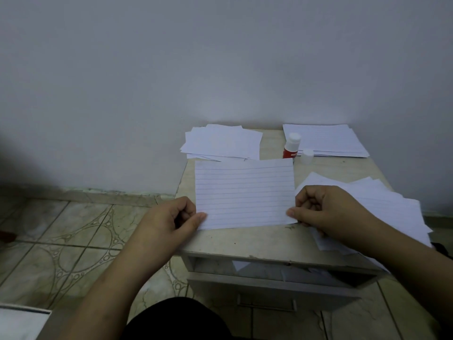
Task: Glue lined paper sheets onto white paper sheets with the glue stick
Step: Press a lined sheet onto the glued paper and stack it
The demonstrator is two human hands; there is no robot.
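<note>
A lined paper sheet [244, 192] is held over the middle of the small table [245, 241]. My left hand [171, 220] pinches its near left corner and my right hand [323, 209] pinches its near right corner. Behind the sheet stands a red glue stick [291, 146] with a white top, and its loose white cap [307, 156] sits just to the right. A pile of white paper sheets [223, 142] lies at the back left. Lined sheets [326, 141] are stacked at the back right.
More sheets [382, 204] are spread on the table's right side under my right forearm. The table stands against a white wall, with a partly open drawer [269, 273] below its front edge. Tiled floor [73, 229] lies to the left.
</note>
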